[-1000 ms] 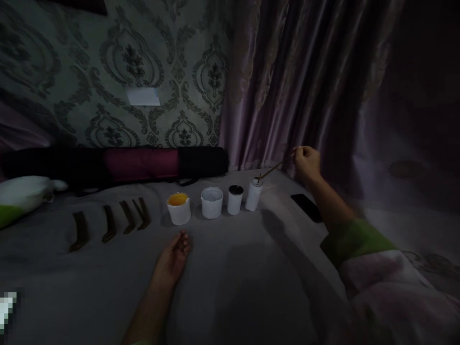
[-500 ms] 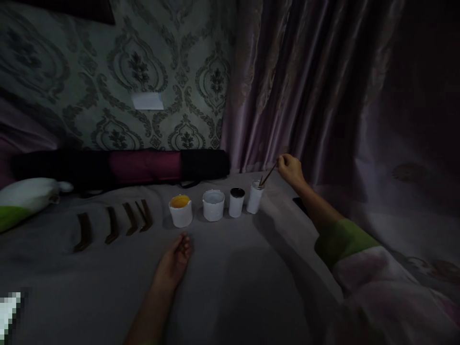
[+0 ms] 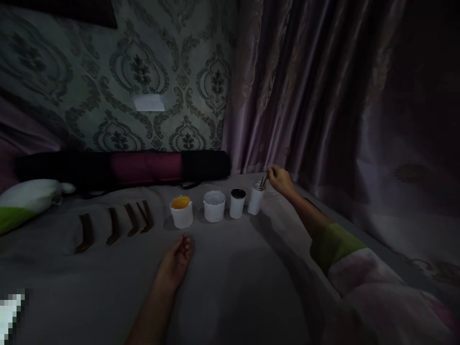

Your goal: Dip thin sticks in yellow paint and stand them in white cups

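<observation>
Passable across the near sheet (image 3: 223,287), right of the left hand (image 3: 176,261). Open between the brown pieces (image 3: 132,221) and yellow pot (image 3: 182,219); tighter on to the grey pot (image 3: 214,210), tighter still to the dark-topped cup (image 3: 236,207). Barred behind by the bag (image 3: 151,166), right rear by the curtain (image 3: 273,134). Crowded above the tall cup (image 3: 255,202) by sticks (image 3: 264,181) and right hand (image 3: 280,179). Blocked on the right by the forearm (image 3: 307,208).

Item: right sleeve (image 3: 377,282), one, was worn at the lower right of the frame; made in pale fabric, marked with blurred pinkish patches, trimmed at its end with a broad green cuff (image 3: 336,247). Item: right hand (image 3: 281,179), right of centre, was uncovered. Item: left hand (image 3: 174,263) and left forearm (image 3: 151,311), lower centre-left, were likewise uncovered.
</observation>
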{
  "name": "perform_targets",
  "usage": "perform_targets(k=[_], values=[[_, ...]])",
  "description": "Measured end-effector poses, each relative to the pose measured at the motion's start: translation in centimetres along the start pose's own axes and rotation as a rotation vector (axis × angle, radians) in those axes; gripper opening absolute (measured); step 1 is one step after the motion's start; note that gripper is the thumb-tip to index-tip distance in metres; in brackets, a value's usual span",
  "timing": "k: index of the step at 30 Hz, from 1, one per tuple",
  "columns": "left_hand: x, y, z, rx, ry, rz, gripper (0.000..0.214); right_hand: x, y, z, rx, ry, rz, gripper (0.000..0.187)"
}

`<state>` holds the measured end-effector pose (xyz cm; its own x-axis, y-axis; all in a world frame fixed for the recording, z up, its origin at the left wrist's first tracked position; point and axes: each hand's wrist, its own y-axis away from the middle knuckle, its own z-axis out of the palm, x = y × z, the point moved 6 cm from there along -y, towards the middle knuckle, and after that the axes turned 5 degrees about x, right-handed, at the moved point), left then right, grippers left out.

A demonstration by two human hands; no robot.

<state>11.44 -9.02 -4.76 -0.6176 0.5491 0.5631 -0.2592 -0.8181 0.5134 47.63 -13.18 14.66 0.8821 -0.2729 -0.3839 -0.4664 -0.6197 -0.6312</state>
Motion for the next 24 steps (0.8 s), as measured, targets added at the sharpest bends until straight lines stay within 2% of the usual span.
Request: perform_targets(k=[10, 24], values=[[-0.1, -0.4, -0.2, -0.023, -0.015, 0.0, 0.02, 0.5, 1.0, 1.7, -0.057, 0.02, -0.01, 0.026], [-0.2, -0.6, -0.3, -0.04, 0.008, 0.003, 0.021, 0.8, 1.3, 2.0, -0.091, -0.005, 0.104, 0.027]])
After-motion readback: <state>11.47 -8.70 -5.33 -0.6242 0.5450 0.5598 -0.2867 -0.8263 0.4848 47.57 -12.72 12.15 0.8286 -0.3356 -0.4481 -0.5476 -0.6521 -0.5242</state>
